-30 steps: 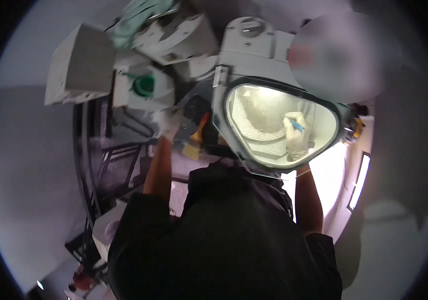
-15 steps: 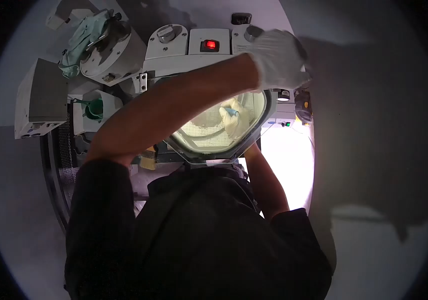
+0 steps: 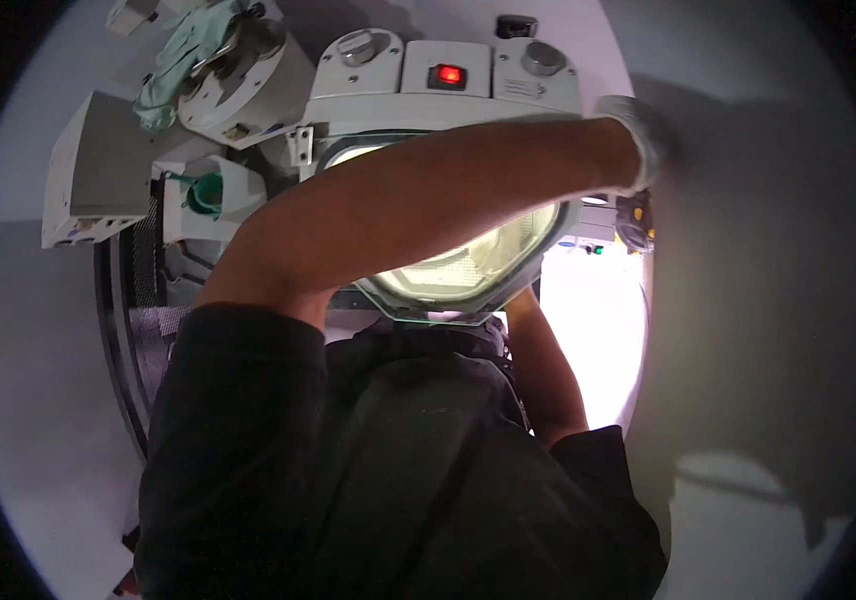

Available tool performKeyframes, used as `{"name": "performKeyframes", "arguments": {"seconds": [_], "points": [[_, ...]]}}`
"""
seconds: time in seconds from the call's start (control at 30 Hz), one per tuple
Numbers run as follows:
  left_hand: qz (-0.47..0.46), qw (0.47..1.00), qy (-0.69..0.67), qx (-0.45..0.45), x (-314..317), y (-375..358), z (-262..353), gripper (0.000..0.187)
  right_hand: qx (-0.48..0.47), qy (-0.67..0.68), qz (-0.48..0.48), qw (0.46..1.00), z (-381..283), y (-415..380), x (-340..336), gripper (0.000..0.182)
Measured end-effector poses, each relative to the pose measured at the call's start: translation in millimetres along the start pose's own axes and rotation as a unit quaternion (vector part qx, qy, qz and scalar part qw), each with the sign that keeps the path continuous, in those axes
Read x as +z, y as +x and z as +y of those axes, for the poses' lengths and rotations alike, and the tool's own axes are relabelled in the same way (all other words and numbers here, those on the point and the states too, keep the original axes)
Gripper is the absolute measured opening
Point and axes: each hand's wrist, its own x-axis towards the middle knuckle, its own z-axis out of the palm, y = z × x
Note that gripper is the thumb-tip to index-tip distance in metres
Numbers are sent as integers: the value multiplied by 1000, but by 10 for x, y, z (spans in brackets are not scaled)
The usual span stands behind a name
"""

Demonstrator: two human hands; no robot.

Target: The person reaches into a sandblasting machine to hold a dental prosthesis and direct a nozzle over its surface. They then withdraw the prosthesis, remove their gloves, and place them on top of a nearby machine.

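My left arm crosses over the lit window (image 3: 443, 275) of a white machine (image 3: 368, 80). Beyond the machine's right edge is my left hand (image 3: 646, 148) in a white glove; its fingers are hidden and blurred. My right forearm (image 3: 546, 365) goes up under the machine's right side. Through the glass, a pale blurred part of my gloved right hand (image 3: 496, 250) shows beneath my left arm; its fingers and anything in them are hidden.
A red lit switch (image 3: 448, 75) sits between two knobs on top. On the left are a grey box (image 3: 98, 165), a white holder with a green cup (image 3: 205, 193) and a green cloth (image 3: 183, 65) on a round housing. A yellow-black object (image 3: 635, 222) hangs at right.
My left hand has moved right, off the machine's top right knob. My left arm now covers more of the window and hides the blue item seen in my right hand. The view has shifted slightly.
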Motion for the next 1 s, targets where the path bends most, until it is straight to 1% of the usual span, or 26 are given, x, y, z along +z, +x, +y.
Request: {"name": "performKeyframes", "arguments": {"seconds": [0.03, 0.2, 0.23, 0.27, 0.3, 0.5, 0.57, 0.6, 0.67, 0.7, 0.73, 0.77, 0.8, 0.83, 0.87, 0.9, 0.93, 0.97, 1.0], "points": [[-33, 999, 0, -14, -37, -1, 21, 23, -2, 1, 7, 1000, -13, -15, -22, 9], [-45, 999, -2, -3, 14, -6, -40, 23, -14, 13, 27, 999, -12, -42, -43, 9], [-45, 999, -4, 0, 22, 10, -35, 23, -17, 15, 24, 999, -2, -44, -33, 9], [-20, 999, -41, 2, 122, 89, -73, 23, -20, 19, 25, 999, 9, -42, -15, 9], [-7, 999, -51, 5, 181, 81, -118, 23, -21, 20, 24, 999, 18, -42, -9, 9], [4, 1000, 18, 22, 240, 64, -147, 22, -28, 28, 24, 999, 13, -30, 2, 9], [4, 997, 67, 25, 40, -153, -192, 22, -30, 31, 27, 999, -6, -22, 0, 9], [-4, 998, 66, 21, -139, -368, -205, 22, -30, 36, 26, 999, -12, -25, 13, 9], [-26, 998, -49, -11, -589, -1041, -218, 23, -31, 42, 28, 998, -38, 14, 5, 10], [144, 958, -246, -9, -268, -1467, -328, 26, -29, 49, 24, 998, -34, 49, 20, 10], [301, 851, -430, -11, 40, -1915, -447, 30, -22, 55, 18, 998, -44, 63, 27, 10], [363, 820, -438, -58, 94, -2307, -485, 16, -5, 58, 7, 998, -35, 83, 33, 10], [425, 781, -444, -105, 149, -2700, -521, 20, 18, 63, -13, 998, -46, 101, 38, 10], [483, 737, -449, -148, 205, -3095, -556, 37, 51, 68, -36, 996, -24, 94, 32, 10], [530, 697, -391, -284, 538, -3423, -584, 44, 84, 71, -59, 992, -3, 86, 25, 11], [482, 655, -406, -418, 841, -3649, -578, 38, 115, 75, -82, 987, 16, 106, 34, 12], [423, 596, -411, -545, 1181, -3814, -525, 32, 115, 76, -76, 987, 45, 89, 57, 11], [368, 688, -374, -501, 1751, -3929, -467, 21, 114, 76, -70, 988, 98, 73, 91, 11], [309, 768, -332, -453, 2130, -3987, -398, 9, 111, 76, -67, 989, 126, 73, 105, 11]]}}
